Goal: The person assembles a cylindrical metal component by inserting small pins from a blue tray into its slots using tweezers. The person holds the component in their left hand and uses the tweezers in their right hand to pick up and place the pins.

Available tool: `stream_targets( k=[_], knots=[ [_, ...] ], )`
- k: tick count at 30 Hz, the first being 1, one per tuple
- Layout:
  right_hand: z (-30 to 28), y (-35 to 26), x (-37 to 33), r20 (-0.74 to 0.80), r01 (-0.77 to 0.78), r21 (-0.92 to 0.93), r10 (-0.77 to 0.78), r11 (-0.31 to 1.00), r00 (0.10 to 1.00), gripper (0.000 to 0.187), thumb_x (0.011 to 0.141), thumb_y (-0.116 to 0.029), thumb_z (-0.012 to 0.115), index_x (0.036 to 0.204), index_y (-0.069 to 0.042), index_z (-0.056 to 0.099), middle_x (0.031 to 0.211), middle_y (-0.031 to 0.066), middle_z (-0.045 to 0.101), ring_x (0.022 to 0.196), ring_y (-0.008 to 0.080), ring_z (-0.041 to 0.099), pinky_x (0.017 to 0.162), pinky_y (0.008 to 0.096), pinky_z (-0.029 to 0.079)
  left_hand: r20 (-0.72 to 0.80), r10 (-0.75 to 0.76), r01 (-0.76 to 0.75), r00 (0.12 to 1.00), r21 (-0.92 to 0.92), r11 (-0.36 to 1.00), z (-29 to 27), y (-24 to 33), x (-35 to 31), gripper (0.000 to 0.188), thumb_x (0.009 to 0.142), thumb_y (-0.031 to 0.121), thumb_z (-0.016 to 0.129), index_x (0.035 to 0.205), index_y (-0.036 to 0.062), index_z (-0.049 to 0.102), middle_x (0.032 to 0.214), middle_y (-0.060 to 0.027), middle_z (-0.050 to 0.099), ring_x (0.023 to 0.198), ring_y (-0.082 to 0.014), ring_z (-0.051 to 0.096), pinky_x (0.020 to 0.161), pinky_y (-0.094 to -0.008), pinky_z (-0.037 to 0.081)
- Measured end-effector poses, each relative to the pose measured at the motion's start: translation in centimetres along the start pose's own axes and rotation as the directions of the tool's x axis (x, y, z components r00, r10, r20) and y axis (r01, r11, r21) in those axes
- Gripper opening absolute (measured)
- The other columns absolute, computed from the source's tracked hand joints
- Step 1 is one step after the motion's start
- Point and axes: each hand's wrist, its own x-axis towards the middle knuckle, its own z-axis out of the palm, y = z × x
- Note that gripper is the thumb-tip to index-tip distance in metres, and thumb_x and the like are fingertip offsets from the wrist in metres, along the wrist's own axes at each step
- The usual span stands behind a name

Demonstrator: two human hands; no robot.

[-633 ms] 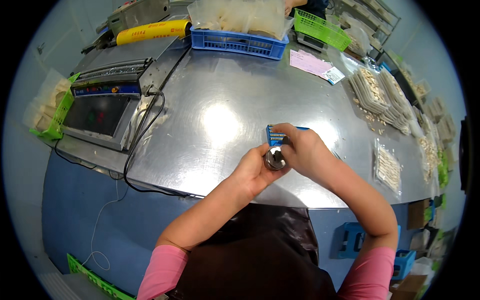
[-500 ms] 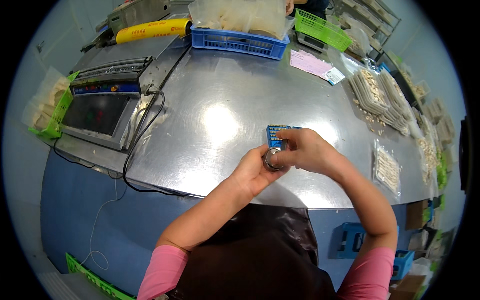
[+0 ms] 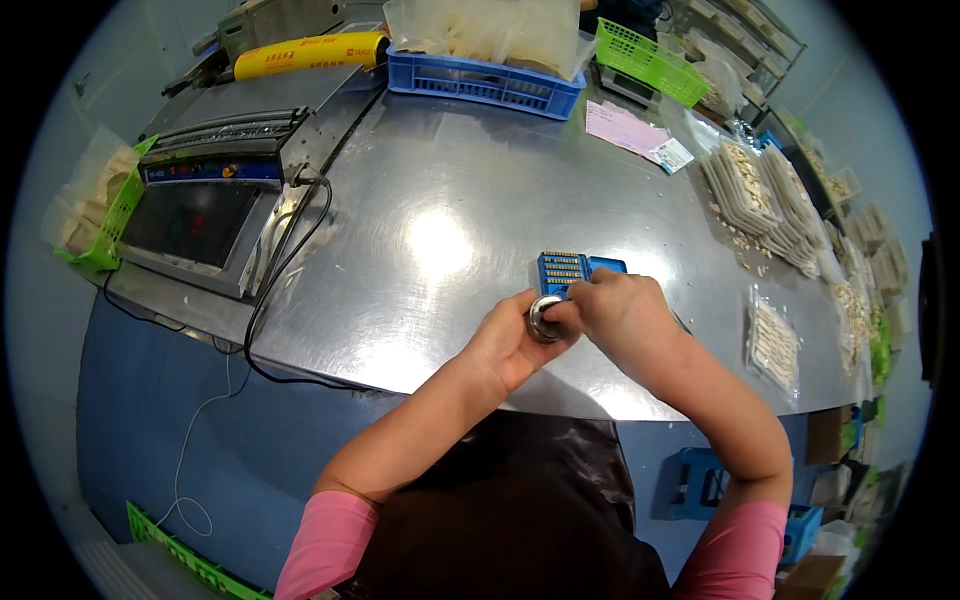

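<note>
Silver round piece (image 3: 539,325): clasped by your left hand (image 3: 505,345)
Right hand (image 3: 618,312): curled at its rim; grip unclear
Blue case (image 3: 552,289): lies open just beyond

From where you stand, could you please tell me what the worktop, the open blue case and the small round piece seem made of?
Worktop: metal, probably brushed steel, given its grey, streaky glare. Blue case: likely smooth plastic, evenly coloured. Round piece: apparently polished metal, with bright silvery highlights; partly covered.
</note>
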Motion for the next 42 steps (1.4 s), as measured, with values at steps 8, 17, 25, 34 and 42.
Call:
stream_targets(
  k=[8, 17, 25, 34, 42],
  knots=[
    [-0.1, -0.8, 1.2, 0.032, -0.292, 0.182, 0.291, 0.939, 0.956, 0.014, 0.083, -0.018, 0.060, 0.091, -0.007, 0.064, 0.068, 0.0119, 0.063, 0.067, 0.0280, 0.063, 0.057, 0.0376, 0.051, -0.023, 0.016, -0.016, 1.000, 0.006, 1.000, 0.7, 0.0, -0.4, 0.033, 0.101, 0.021, 0.026, 0.119, -0.0018, 0.041, 0.115, -0.0156, 0.053, 0.107, -0.0251, 0.055, 0.098, -0.0433, 0.046],
    [-1.7, 0.4, 1.7, 0.412, -0.421, 0.611, 0.185, 0.670, 0.892, 0.034, 0.079, -0.013, 0.065, 0.107, 0.005, 0.057, 0.078, 0.0195, 0.064, 0.073, 0.0281, 0.065, 0.067, 0.0355, 0.051, 0.062, -0.008, 0.012, 0.998, -0.058, 0.998, -0.9, 0.0, 0.6, 0.033, 0.100, 0.020, 0.026, 0.119, -0.0018, 0.042, 0.112, -0.0150, 0.055, 0.100, -0.0248, 0.058, 0.091, -0.0407, 0.050],
    [-0.7, -0.7, 1.5, 0.398, -0.395, 0.573, 0.178, 0.718, 0.900, 0.054, 0.077, -0.007, 0.060, 0.129, -0.002, 0.047, 0.085, 0.0148, 0.066, 0.083, 0.0268, 0.065, 0.074, 0.0351, 0.050, 0.111, 0.018, -0.010, 0.994, -0.076, 0.997, -1.8, -0.1, 1.5, 0.030, 0.100, 0.019, 0.028, 0.109, -0.0007, 0.048, 0.097, -0.0117, 0.061, 0.088, -0.0227, 0.061, 0.082, -0.0387, 0.052],
    [-2.9, -1.3, 0.9, -0.112, 0.121, 0.187, -0.102, 0.975, 0.989, 0.058, 0.068, -0.006, 0.071, 0.123, -0.010, 0.055, 0.118, 0.0142, 0.057, 0.098, 0.0297, 0.061, 0.081, 0.0366, 0.052, 0.005, 0.048, -0.048, 0.999, 0.036, 0.998, 0.4, 0.6, -1.0, 0.030, 0.097, 0.015, 0.030, 0.121, 0.0000, 0.042, 0.113, -0.0129, 0.053, 0.104, -0.0202, 0.054, 0.089, -0.0378, 0.049],
    [-1.8, 0.3, 1.0, -0.084, 0.273, 0.154, -0.263, 0.950, 0.961, 0.035, 0.068, -0.008, 0.070, 0.103, -0.008, 0.064, 0.114, 0.0129, 0.056, 0.105, 0.0268, 0.056, 0.080, 0.0342, 0.052, 0.055, 0.006, -0.002, 0.998, -0.059, 0.998, -0.9, 0.3, -0.1, 0.028, 0.095, 0.012, 0.036, 0.118, -0.0030, 0.043, 0.110, -0.0149, 0.053, 0.093, -0.0211, 0.058, 0.089, -0.0386, 0.051]
  ],
)
